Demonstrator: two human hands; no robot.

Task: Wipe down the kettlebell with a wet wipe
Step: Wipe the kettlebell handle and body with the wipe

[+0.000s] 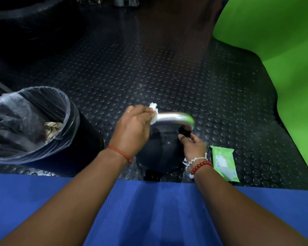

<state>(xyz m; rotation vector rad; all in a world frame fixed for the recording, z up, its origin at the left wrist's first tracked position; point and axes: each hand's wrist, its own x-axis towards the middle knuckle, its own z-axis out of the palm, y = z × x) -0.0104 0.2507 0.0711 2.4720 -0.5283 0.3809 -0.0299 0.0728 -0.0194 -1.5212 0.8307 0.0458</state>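
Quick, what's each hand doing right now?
Left hand: grips the wipe against the handle.
Right hand: holds the kettlebell.

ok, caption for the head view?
Left hand presses a white wet wipe onto the silver handle of a black kettlebell; right hand holds its other end.

A black rubber floor [167, 82] with round bumps was seen. A black kettlebell [160, 150] with a shiny handle was set on it. A black bin [89, 139] lined with a clear bag was placed just to the left of the kettlebell, with crumpled paper inside. A green pack of wet wipes [223, 163] was laid flat just to the right of the kettlebell. A blue mat [149, 210] was spread in front of the kettlebell, on the near side. A big green thing [283, 50] was stood far to the right of the kettlebell.
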